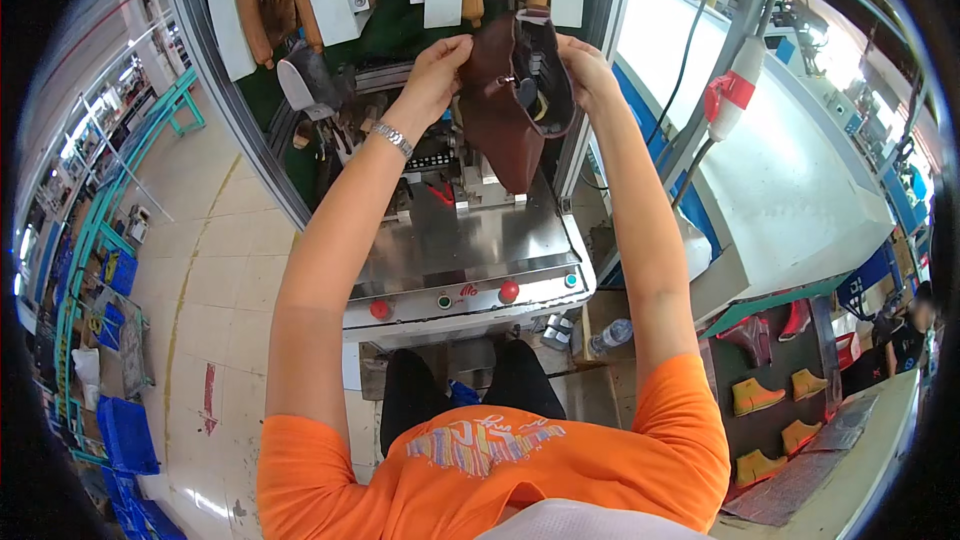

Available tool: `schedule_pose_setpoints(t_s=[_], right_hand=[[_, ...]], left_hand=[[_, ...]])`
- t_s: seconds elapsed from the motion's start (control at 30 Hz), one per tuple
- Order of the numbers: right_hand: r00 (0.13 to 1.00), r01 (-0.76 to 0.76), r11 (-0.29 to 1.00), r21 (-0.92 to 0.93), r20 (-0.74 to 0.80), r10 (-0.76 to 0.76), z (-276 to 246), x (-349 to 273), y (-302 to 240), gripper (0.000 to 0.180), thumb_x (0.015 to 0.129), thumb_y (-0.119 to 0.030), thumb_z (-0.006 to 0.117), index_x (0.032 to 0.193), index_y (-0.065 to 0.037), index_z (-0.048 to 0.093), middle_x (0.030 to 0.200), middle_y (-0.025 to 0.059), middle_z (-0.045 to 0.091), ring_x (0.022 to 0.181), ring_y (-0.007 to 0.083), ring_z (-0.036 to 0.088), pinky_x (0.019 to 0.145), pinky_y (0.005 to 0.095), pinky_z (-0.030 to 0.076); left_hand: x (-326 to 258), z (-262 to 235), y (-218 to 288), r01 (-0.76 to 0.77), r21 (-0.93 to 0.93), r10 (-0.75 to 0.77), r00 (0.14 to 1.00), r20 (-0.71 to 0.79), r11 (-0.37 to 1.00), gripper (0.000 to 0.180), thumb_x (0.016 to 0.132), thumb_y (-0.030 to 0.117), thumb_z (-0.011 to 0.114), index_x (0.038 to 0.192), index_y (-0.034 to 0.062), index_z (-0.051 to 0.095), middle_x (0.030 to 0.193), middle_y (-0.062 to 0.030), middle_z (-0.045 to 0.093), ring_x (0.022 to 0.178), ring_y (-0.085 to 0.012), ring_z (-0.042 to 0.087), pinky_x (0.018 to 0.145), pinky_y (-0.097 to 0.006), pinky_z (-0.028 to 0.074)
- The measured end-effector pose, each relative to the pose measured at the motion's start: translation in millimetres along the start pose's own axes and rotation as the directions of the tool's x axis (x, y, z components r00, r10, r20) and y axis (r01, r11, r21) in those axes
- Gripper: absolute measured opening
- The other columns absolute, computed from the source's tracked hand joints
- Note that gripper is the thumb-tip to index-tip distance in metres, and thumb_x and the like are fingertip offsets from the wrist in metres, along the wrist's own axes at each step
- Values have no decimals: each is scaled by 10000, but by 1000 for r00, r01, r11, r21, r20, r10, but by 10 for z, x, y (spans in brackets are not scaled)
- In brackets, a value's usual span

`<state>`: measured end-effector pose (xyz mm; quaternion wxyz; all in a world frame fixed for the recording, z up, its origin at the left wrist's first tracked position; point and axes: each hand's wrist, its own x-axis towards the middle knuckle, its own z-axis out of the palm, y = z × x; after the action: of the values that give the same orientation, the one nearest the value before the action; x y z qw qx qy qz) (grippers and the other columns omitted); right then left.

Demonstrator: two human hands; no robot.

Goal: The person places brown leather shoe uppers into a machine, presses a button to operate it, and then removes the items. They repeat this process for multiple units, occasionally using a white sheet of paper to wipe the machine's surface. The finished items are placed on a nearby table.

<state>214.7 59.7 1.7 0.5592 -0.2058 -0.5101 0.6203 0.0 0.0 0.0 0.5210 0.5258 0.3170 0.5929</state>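
Observation:
A dark brown leather boot upper (508,130) hangs between my hands in front of the machine, its pointed toe end down toward me. Its opening faces up, showing a dark lining and a small zip pull at the side. My left hand (432,85) pinches the leather at the left edge, with thumb and fingers closed. On the other side my right hand (588,70) grips the rim of the opening; some of its fingers are hidden behind the leather. Just beneath the upper sit the machine's metal clamps (485,185).
The machine's steel front panel (470,295) carries red and green buttons. Tan U-shaped pads (250,0) stand at the back. A red and white switch box (733,90) hangs at right. Yellow boot pieces (757,397) lie on a rack at lower right. A plastic bottle (610,337) stands below.

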Motion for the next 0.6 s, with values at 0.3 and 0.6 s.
schedule_pose_setpoints(t_s=[0.3,0.6], right_hand=[[981,161,987,-23,-108,-163,-39,-4,460,118,815,-71,566,905,5,578,817,49,609,694,115,568,621,230,465],[932,101,961,-259,-313,-183,-304,-614,1322,339,833,-362,560,962,-49,569,854,19,580,771,104,521,738,283,413]], left_hand=[[162,-188,-252,-47,208,58,997,-48,977,187,873,209,530,1023,99,547,915,36,578,796,-44,515,670,-190,401],[45,-26,-496,-330,538,496,846,-197,776,300,762,100,645,997,-11,494,901,-92,545,757,-142,530,708,-258,434]])
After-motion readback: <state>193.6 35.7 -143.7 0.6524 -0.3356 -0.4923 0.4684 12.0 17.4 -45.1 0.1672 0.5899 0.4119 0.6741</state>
